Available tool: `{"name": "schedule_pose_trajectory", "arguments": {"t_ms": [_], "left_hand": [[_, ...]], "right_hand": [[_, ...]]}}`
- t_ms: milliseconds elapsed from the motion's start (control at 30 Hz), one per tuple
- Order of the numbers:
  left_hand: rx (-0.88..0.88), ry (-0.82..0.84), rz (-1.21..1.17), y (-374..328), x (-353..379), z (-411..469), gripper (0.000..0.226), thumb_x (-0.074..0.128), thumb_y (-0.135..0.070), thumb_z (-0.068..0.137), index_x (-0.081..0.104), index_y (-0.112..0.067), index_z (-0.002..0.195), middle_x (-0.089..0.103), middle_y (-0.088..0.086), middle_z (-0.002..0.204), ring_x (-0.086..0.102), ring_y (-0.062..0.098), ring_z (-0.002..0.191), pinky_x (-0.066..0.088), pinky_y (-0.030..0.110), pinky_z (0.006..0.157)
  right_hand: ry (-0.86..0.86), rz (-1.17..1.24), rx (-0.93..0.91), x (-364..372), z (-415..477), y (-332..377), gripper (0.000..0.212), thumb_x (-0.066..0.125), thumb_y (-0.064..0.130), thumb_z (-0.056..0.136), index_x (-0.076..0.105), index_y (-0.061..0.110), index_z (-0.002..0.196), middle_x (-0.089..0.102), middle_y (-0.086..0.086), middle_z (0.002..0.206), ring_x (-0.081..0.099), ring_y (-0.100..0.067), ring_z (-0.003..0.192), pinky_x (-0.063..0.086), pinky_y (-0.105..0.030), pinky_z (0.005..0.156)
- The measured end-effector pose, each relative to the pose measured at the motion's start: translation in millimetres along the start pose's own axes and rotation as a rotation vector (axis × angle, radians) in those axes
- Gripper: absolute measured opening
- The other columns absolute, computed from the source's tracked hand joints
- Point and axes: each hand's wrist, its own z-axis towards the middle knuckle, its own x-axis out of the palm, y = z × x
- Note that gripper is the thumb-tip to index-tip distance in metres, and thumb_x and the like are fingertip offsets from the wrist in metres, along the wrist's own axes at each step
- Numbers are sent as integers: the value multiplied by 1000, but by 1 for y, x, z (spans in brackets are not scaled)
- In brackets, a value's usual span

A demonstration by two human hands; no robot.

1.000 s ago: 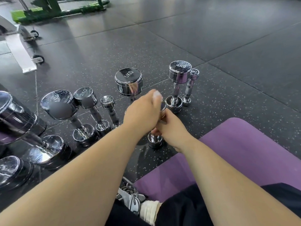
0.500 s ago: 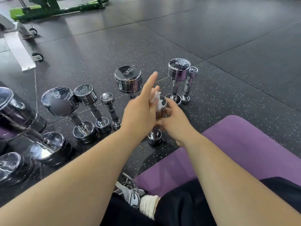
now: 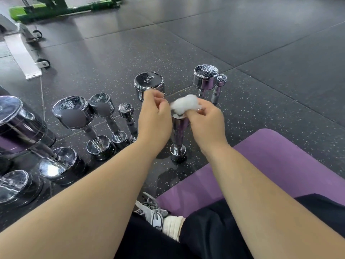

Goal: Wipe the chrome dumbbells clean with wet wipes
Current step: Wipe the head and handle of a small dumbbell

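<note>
Pinching one wipe [image 3: 183,104] atop one dumbbell [image 3: 178,134]: left hand [image 3: 155,121], right hand [image 3: 207,123].

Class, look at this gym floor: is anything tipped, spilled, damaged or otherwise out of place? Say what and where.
Nothing stands out. The dumbbells all stand on end on the floor, and the right hand holds a crumpled wipe atop the nearest one.

left hand [image 3: 155,118]: fingers curled, grip unclear | right hand [image 3: 207,120]: pinching wipe [image 3: 183,104] | both forearms extended
</note>
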Motion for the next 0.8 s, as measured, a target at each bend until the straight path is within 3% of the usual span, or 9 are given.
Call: {"name": "schedule_pose_trajectory", "arguments": {"t_ms": [100,167,267,367,433,533,633,733,800], "left_hand": [[-224,226,-48,18,-2,6,41,44,3,83,60,-27,105,64,-12,95,57,10,77,53,38,86],[-230,313,-38,25,-2,6,48,52,5,78,63,-29,110,69,-14,96,63,11,80,55,40,89],[-164,365,6,28,-2,7,53,64,1,73,67,-32,114,74,-10,96,70,18,94,55,45,92],[-123,409,5,30,-4,9,53,67,6,72,71,-34,107,76,-6,98,69,22,103,52,51,96],[-108,427,-13,28,-6,9,55,66,11,71,72,-36,99,76,-3,99,69,22,103,51,50,98],[-78,417,-16,27,-7,8,63,69,10,72,69,-50,91,75,-10,97,69,18,101,50,47,100],[-63,420,-24,28,-5,8,70,72,10,75,64,-59,86,73,-17,91,69,13,93,51,42,99],[-69,391,-24,33,1,12,61,78,4,73,61,-40,112,74,-11,98,70,12,93,53,42,96],[-62,343,-18,33,8,12,57,82,-3,72,57,-30,115,73,-9,98,70,12,91,55,39,92]], "right_hand": [[-62,-204,16,-7,6,-4,34,54,9,90,49,20,59,44,10,54,34,-12,54,27,-28,53],[-7,-367,29,-8,7,-12,23,48,4,91,65,13,78,53,2,70,45,-20,66,30,-27,58],[85,-252,61,-1,-7,-16,34,48,1,86,71,19,103,64,5,82,53,-14,71,36,-20,57],[73,-52,134,-1,-7,-8,28,50,22,90,52,23,62,50,14,56,42,-3,54,34,-22,56],[-36,-63,164,-3,1,-4,46,50,35,95,43,18,53,41,9,50,36,-11,51,31,-32,55],[-81,12,226,0,5,-15,48,55,30,94,39,11,53,35,4,49,28,-11,48,28,-26,51],[5,72,230,5,0,-28,28,53,25,89,60,11,66,51,-10,59,43,-14,60,48,-35,64],[-9,150,134,5,1,-18,32,47,9,93,70,28,82,56,17,56,46,-4,57,42,-25,62],[3,179,99,9,0,-10,40,43,11,89,71,32,109,70,18,82,64,-8,81,51,-28,80]]}}
